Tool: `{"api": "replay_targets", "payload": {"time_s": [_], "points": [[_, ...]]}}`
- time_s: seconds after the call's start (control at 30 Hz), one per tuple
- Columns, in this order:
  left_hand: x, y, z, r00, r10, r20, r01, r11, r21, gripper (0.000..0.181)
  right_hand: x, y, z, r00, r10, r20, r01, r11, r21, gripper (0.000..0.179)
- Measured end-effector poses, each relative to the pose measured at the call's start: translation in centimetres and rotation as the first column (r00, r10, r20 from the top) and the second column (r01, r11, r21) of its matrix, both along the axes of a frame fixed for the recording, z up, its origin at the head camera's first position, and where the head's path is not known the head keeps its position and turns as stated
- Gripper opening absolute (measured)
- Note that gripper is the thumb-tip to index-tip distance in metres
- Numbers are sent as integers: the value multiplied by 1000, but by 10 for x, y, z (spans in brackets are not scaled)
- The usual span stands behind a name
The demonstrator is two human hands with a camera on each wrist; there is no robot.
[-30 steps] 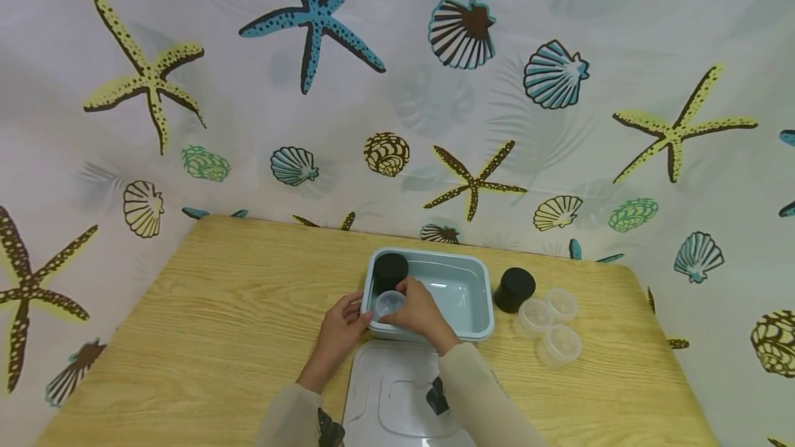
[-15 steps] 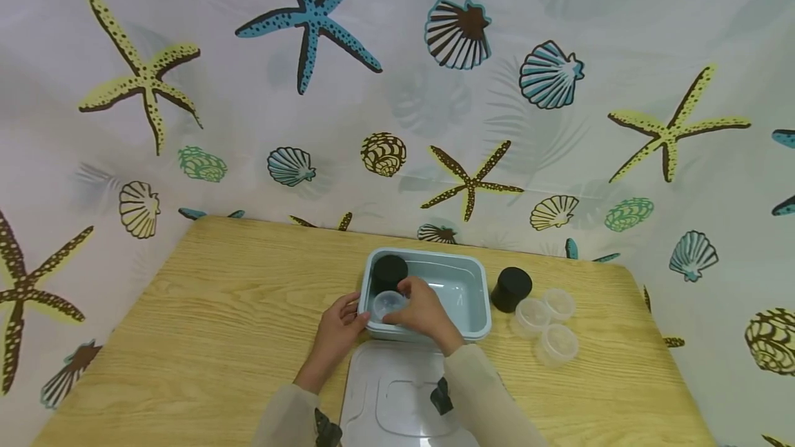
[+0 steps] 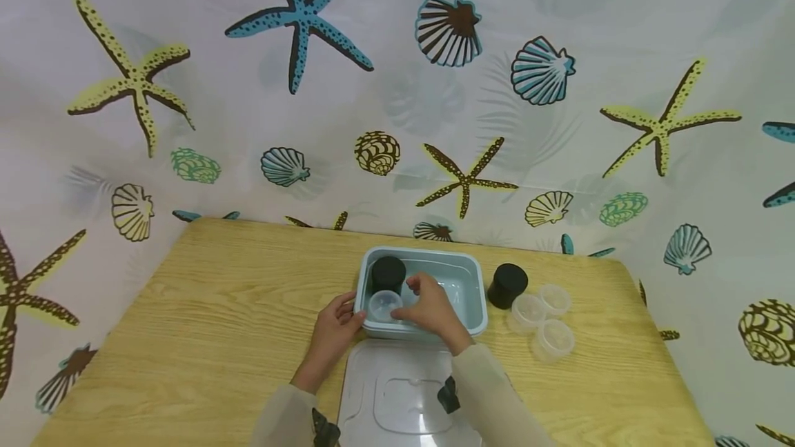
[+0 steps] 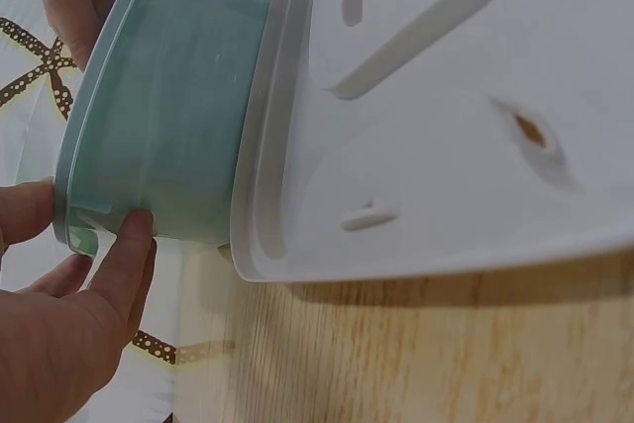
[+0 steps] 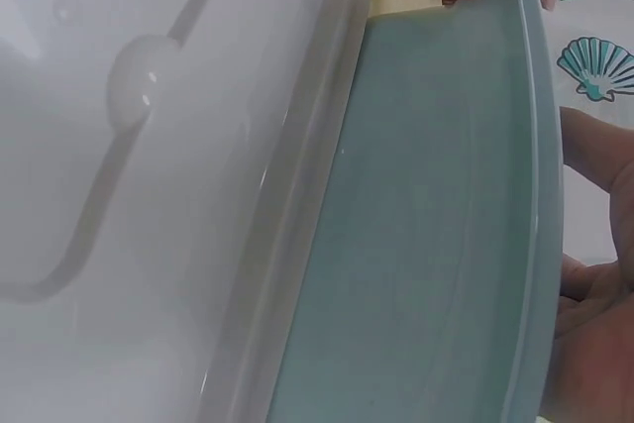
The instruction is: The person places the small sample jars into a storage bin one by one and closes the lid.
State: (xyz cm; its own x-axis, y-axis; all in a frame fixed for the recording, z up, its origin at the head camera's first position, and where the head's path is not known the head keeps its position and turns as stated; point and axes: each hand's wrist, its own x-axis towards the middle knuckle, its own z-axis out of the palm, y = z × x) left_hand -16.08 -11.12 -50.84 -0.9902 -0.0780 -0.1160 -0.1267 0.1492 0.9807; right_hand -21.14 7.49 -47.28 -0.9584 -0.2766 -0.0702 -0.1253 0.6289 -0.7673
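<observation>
A light blue rectangular box [image 3: 458,288] stands on the table. Inside its left end are a black cylindrical container [image 3: 388,272] and, in front of it, a small clear cup [image 3: 383,304]. My left hand [image 3: 334,331] grips the box's left front corner, thumb by the rim and fingers against the outer wall, as the left wrist view also shows at the box wall [image 4: 188,106]. Over the box, my right hand [image 3: 435,309] has its thumb and fingers spread just right of the clear cup, holding nothing. The box wall partly hides it in the right wrist view.
Right of the box stand a second black container [image 3: 509,285] and several clear cups, the nearest cup [image 3: 554,339] among them. A whitish lid [image 3: 404,399] lies directly in front of the box, under the forearms. A patterned curtain [image 3: 397,88] hangs behind the table.
My right hand has let go of the clear cup and moved slightly right, its fingers spreading. The cup stays in the box's left front corner. My left hand keeps its place.
</observation>
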Motion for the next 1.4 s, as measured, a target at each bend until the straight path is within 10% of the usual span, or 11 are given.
{"api": "replay_targets", "payload": {"time_s": [1.4], "points": [[-5, -1, -3, 999, -28, 35, 30, 998, -50, 50, 25, 78, 2, 973, -215, -91, 200, 968, -150, 59]]}}
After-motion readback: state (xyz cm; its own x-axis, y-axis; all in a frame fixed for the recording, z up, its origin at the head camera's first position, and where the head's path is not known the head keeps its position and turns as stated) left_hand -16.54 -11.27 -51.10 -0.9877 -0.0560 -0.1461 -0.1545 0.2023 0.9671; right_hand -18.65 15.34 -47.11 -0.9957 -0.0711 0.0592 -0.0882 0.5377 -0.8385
